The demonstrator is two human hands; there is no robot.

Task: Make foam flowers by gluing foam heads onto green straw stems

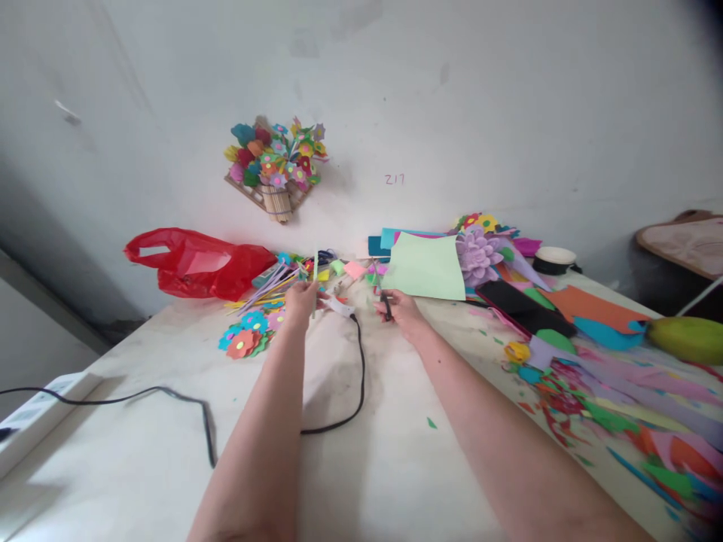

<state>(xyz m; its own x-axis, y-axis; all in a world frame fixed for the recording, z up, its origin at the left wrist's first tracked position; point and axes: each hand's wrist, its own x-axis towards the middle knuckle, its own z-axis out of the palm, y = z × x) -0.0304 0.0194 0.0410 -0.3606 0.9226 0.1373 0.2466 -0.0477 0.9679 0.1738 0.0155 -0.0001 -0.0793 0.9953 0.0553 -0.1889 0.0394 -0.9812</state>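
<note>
In the head view my left hand [302,302] is closed on a narrow pale green strip [316,263], which stands upright between the fingers. My right hand [402,312] grips a pair of scissors [386,302] by the dark handles, blades pointing away from me. Between the hands lies a white glue gun [340,306] with a black cord. Behind the scissors, a pale green sheet [426,265] rests on other coloured sheets. Left of my left hand sit several layered flower shapes [244,336].
A red plastic bag [197,263] and thin coloured sticks [269,290] are at back left. On the right lie a black phone [523,307], a purple flower [479,254] and many scraps [599,406]. A power strip [48,414] is at far left; a flower basket [276,202] hangs on the wall.
</note>
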